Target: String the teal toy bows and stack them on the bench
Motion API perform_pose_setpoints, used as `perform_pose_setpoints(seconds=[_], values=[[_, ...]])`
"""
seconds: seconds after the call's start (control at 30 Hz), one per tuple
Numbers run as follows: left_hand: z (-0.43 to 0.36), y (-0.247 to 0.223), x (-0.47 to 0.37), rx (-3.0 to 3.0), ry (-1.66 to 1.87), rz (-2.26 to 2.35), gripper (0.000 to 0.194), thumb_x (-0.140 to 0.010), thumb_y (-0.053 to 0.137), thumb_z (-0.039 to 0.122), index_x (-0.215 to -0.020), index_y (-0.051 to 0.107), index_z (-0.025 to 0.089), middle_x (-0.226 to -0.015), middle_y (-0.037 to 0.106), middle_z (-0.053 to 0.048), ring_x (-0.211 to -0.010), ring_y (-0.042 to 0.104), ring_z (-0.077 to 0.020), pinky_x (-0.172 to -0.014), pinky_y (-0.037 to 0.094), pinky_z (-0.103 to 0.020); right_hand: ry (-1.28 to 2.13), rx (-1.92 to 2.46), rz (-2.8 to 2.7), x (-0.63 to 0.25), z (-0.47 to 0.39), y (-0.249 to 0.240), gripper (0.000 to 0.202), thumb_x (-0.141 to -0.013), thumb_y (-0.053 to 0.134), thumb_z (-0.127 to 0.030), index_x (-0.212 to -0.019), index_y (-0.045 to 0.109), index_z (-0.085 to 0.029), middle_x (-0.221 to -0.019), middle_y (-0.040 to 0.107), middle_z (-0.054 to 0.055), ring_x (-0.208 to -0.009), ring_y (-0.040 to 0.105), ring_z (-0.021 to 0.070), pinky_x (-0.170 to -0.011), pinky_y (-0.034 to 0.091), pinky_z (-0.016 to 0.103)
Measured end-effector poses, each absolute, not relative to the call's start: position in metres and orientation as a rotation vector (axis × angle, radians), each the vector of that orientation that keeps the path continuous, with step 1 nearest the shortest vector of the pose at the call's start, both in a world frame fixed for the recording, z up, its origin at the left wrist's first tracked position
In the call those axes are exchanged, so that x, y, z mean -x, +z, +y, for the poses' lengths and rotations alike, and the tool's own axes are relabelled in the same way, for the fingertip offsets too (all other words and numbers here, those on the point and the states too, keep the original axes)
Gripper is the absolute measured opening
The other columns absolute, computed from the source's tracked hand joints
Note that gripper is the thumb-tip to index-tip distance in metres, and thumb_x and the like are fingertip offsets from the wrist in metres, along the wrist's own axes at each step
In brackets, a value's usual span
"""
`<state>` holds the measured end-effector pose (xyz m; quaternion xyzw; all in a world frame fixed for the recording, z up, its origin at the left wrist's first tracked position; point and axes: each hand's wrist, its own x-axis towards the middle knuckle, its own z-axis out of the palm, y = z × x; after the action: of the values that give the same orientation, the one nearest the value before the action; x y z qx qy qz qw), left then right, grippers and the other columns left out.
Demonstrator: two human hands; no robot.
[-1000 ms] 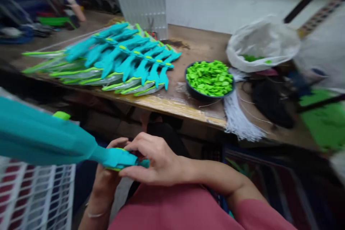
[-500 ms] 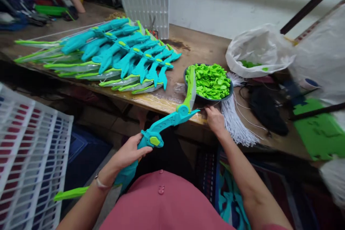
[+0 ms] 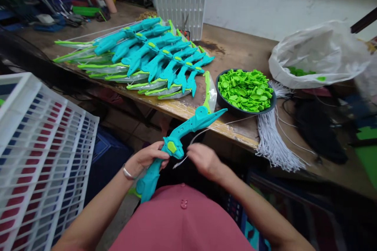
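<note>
My left hand [image 3: 153,155] is wrapped round the middle of a turquoise toy bow [image 3: 184,127], which has a yellow-green hexagonal piece on its grip and a green limb at its upper end. The bow slants up to the right, its tip near the table edge. Close to the bow's grip, my right hand [image 3: 206,160] pinches a white string [image 3: 194,137]. One free end of the string pokes out below the fingers, and the rest runs up toward the bundle of white strings [image 3: 278,145] hanging off the table.
Several assembled turquoise bows [image 3: 153,53] lie in overlapping rows on the table [image 3: 241,47]. A dark bowl [image 3: 249,111] holds green plastic pieces [image 3: 246,88]. Behind it stands a white plastic bag [image 3: 318,55] with green pieces inside. A white crate [image 3: 50,157] is at left.
My right hand has come from the table edge by the bowl to beside the bow's grip, drawing a string along. My left hand still holds the bow; the view has shifted.
</note>
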<state>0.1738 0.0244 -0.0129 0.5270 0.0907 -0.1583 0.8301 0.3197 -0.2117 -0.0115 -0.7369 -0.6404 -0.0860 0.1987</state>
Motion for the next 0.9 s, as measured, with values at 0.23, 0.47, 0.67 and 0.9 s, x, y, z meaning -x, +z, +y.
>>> perform_pose_setpoints(seconds=[0.23,0.47,0.67,0.9], values=[[0.026,-0.023,-0.182,-0.948,-0.427,0.140,0.039,-0.073,0.080,0.041,-0.095,0.068,0.010,-0.057,0.056,0.001,-0.048,0.048,-0.0094,-0.049,0.041,-0.021,0.602,1.357,-1.417,-0.248,-0.188,-0.025,0.022,-0.103,0.050,-0.022,-0.096,0.069,-0.013,-0.099,0.073,0.013,-0.094,0.070,0.0180,-0.085,0.058,0.031],[0.025,-0.019,-0.151,-1.012,-0.485,0.120,0.037,-0.073,0.082,0.038,-0.092,0.068,0.010,-0.060,0.061,-0.002,-0.045,0.049,-0.0097,-0.044,0.040,-0.021,1.209,0.967,-0.195,-0.254,-0.188,-0.047,0.049,-0.082,0.078,-0.058,-0.103,0.072,-0.014,-0.098,0.076,0.013,-0.082,0.074,0.0226,-0.074,0.061,0.035],[0.027,-0.026,-0.108,-1.225,-0.608,0.160,0.041,-0.073,0.083,0.040,-0.100,0.065,0.015,-0.073,0.063,-0.001,-0.051,0.050,-0.0104,-0.045,0.041,-0.020,0.812,0.941,0.063,-0.297,-0.179,-0.046,0.037,-0.082,0.080,-0.047,-0.106,0.070,-0.021,-0.090,0.074,0.003,-0.082,0.072,0.0187,-0.082,0.062,0.035],[0.038,-0.026,-0.083,-1.447,-0.735,0.194,0.035,-0.077,0.076,0.041,-0.097,0.060,0.017,-0.077,0.062,0.000,-0.055,0.053,-0.0119,-0.050,0.041,-0.022,0.473,0.998,0.167,-0.349,-0.211,-0.038,0.028,-0.071,0.088,-0.029,-0.092,0.072,-0.019,-0.071,0.067,-0.004,-0.062,0.064,0.0118,-0.062,0.060,0.024]])
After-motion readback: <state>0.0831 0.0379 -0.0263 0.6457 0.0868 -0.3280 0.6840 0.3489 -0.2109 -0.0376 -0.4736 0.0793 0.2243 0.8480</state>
